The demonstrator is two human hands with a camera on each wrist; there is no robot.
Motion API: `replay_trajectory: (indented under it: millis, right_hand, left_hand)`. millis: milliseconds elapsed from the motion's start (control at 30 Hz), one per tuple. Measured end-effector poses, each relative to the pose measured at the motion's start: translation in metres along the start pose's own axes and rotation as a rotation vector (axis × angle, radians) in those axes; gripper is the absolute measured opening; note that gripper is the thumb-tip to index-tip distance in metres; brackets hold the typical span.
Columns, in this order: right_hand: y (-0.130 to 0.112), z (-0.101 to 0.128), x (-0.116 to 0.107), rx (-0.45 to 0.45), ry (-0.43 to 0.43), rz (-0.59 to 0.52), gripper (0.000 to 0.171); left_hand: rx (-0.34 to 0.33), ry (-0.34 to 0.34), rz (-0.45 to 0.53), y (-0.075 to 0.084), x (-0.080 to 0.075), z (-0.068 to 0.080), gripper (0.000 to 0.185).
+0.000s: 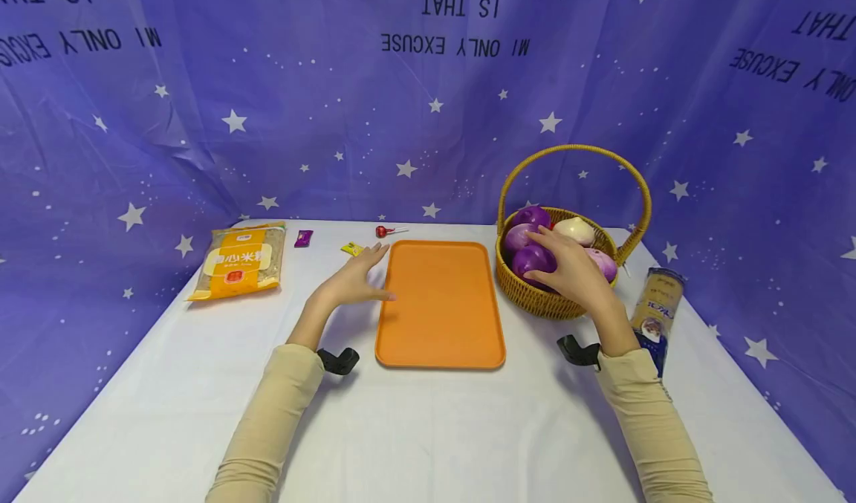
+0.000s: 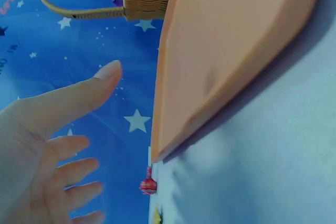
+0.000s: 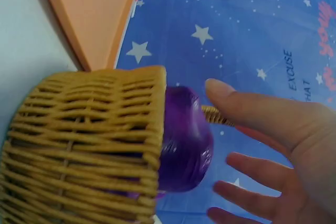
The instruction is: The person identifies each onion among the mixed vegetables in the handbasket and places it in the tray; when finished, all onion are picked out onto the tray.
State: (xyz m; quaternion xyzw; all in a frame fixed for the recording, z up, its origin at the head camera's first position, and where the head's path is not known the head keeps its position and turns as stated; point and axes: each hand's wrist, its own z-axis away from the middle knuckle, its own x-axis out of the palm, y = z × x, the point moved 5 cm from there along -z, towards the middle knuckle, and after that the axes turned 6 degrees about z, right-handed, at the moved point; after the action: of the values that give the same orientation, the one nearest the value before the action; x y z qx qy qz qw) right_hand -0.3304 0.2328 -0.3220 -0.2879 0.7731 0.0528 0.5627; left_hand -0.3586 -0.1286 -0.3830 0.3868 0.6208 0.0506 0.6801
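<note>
I see a glossy, round purple onion (image 1: 531, 260) lying at the near left inside the woven wicker basket with a hoop handle (image 1: 543, 299), right of the flat orange plastic tray (image 1: 441, 306).

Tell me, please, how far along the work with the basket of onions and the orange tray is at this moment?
Nothing looks done yet: the orange tray lies bare. In hand: the right hand reaches into the wicker basket over a purple onion, fingers spread, no grip closed yet in the right wrist view. The left hand rests flat beside the tray's left edge. All the onions, purple and white onion, are in the basket.
</note>
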Motion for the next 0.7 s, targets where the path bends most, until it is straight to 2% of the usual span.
replay_trajectory:
  millis: [133,367,500,700]
  right_hand:
    - [0.007,0.003,0.005,-0.005,-0.034,-0.002,0.066]
    - [0.014,0.007,0.011,0.034,-0.098,-0.023,0.062]
    - [0.015,0.005,0.010,0.027,-0.054,-0.022,0.062]
    - [0.006,0.005,-0.003,0.019,0.091,-0.029,0.063]
  left_hand:
    - [-0.049,-0.101,0.087,-0.012,0.009,0.001,0.097]
    - [-0.131,-0.240,0.020,-0.024,0.021,0.005,0.094]
    - [-0.141,-0.254,-0.015,-0.026,0.023,0.005,0.093]
    - [-0.148,-0.248,-0.018,-0.029,0.023,0.004,0.094]
